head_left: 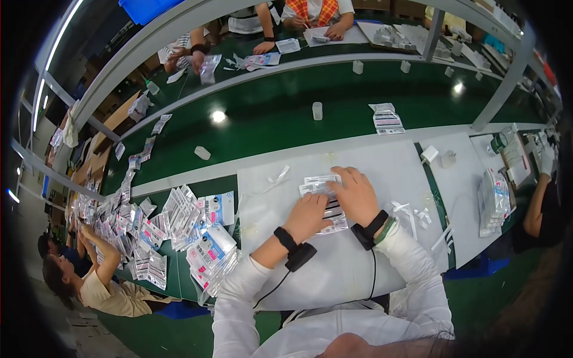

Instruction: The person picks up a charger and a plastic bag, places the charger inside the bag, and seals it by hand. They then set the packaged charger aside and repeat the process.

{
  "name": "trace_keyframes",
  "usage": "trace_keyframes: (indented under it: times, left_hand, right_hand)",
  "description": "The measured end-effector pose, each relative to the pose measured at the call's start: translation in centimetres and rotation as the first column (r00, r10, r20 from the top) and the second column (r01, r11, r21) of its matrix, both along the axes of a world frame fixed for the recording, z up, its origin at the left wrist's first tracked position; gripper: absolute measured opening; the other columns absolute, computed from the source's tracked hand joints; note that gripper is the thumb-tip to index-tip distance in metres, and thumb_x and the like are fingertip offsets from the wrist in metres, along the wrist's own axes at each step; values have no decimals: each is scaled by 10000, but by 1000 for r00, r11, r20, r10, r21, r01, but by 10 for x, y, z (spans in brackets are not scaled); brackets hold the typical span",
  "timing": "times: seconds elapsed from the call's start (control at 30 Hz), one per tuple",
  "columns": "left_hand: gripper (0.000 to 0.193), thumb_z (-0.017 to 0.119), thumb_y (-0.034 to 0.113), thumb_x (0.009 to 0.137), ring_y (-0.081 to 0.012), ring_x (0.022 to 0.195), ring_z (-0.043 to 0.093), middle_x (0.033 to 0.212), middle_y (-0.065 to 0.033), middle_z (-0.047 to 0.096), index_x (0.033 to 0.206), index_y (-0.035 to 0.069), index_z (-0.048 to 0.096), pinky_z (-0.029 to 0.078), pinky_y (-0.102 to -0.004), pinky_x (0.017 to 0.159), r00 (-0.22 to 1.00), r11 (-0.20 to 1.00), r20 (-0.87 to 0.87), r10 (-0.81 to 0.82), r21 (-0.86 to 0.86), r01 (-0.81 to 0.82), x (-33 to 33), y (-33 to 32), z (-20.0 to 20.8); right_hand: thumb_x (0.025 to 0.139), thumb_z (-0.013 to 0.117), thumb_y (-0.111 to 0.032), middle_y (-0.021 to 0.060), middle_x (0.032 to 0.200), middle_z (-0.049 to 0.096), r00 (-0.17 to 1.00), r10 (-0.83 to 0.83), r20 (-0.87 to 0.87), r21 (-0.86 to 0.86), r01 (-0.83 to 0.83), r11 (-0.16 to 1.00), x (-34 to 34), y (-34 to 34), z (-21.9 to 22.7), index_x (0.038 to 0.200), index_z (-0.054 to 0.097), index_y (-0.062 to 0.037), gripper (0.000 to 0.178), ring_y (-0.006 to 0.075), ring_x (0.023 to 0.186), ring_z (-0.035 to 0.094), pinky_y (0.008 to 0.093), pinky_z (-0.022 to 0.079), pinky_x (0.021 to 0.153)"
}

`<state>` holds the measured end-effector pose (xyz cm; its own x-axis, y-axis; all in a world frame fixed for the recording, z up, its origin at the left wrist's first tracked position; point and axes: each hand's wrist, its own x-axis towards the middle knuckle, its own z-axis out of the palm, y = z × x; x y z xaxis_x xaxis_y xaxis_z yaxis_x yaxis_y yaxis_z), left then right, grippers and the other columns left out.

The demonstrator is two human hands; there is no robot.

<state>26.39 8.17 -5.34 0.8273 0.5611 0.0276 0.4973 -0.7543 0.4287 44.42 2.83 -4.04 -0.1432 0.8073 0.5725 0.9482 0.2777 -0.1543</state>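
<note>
A silver plastic packet [338, 223] with dark printed bars lies on the white work surface in front of me, partly covered by my hands. My left hand [308, 216] has its fingers bent over the packet's left side, with the thumb near its lower part. Over the upper right side, my right hand [358, 196] holds the packet with its fingers and thumb. The fingertips' undersides are hidden. Each wrist wears a black strap with a small dark box and cable.
Stacked packets [212, 253] and a big heap of packets [128, 224] lie to the left. White strips [408, 216] are scattered at right. A green belt [262, 125] beyond carries small white containers [317, 111] and a packet [387, 118]. Metal posts [504, 86] and co-workers surround the bench.
</note>
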Motion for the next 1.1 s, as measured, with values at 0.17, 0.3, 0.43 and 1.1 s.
trace_keyframes:
  times: [0.17, 0.3, 0.43, 1.1]
  left_hand:
    - [351, 724, 209, 793, -318, 988, 591, 1046, -108, 627, 1086, 46, 620, 479, -435, 862, 981, 984, -138, -135, -135, 116, 0, 7, 6]
    - [229, 686, 151, 815, -289, 973, 596, 1061, -92, 613, 1023, 62, 647, 508, -407, 819, 991, 956, 75, -112, -263, 128, -17, -10, -12]
    - [196, 662, 102, 817, -274, 959, 628, 997, -82, 650, 1012, 90, 677, 527, -372, 791, 985, 976, 32, -168, 145, 161, -42, -56, -16]
    - [164, 572, 202, 840, -249, 1051, 555, 1019, -56, 585, 973, 125, 631, 478, -369, 867, 960, 921, 280, 24, 368, -130, -2, -22, -45]
  right_hand:
    - [805, 609, -18, 86, 1334, 559, 892, 334, -305, -354, -431, 830, 11, 16, -40, 1203, 633, -58, 401, 287, 1263, 495, 378, 439, 1014]
    - [821, 620, -33, 73, 1424, 502, 730, 554, -400, -396, -683, 614, 24, 31, -62, 1264, 599, -69, 445, 295, 1346, 423, 398, 360, 1117]
    - [794, 714, -195, 56, 1520, 397, 703, 637, -317, -422, -706, 569, 30, 33, -45, 1354, 531, -94, 598, 288, 1405, 344, 412, 318, 1146]
    - [852, 719, -271, 152, 1144, 643, 792, 139, -594, -610, -556, 564, -38, 146, 61, 1229, 603, -30, 462, 227, 1016, 642, 340, 508, 895]
